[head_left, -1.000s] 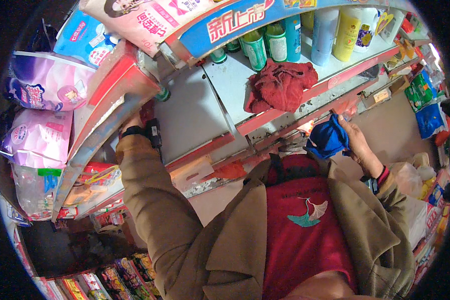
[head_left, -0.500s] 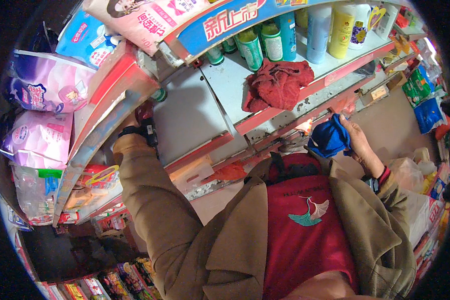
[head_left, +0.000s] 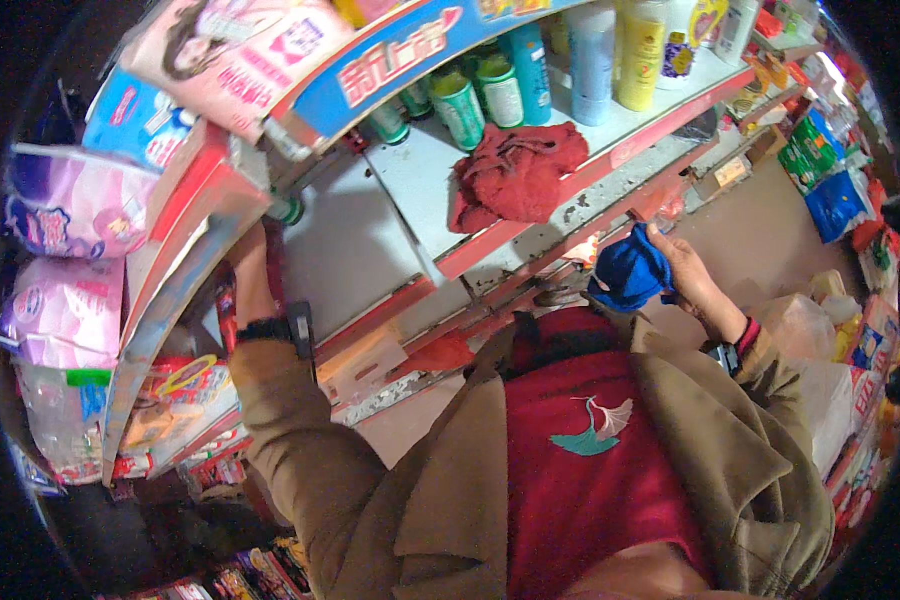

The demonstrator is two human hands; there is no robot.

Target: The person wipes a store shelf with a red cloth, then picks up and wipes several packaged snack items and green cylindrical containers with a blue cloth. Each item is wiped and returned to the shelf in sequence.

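Note:
My right hand (head_left: 688,268) is closed on a crumpled blue cloth (head_left: 630,272), held in front of the shelves near my chest. At the left, my left hand (head_left: 254,268) reaches into the shelf behind the slanted end panel (head_left: 185,265), which hides its fingers. A green bottle (head_left: 288,209) lies or leans just beyond that hand, partly covered by the panel. On the upper shelf rests a bunched dark red cloth (head_left: 515,175), touching neither hand. A grey-white shelf board (head_left: 345,235) stretches to the right of my left forearm.
Behind the red cloth stand green bottles (head_left: 457,108), a light blue bottle (head_left: 592,65) and a yellow bottle (head_left: 640,55). Pink and purple packages (head_left: 80,210) crowd the left side. Bagged goods (head_left: 820,160) hang at the right. A red-edged shelf lip (head_left: 490,248) runs before my chest.
The view has shifted, so the shelves appear farther left. My left hand has drawn slightly nearer to me along the panel. The blue cloth stays in my right hand.

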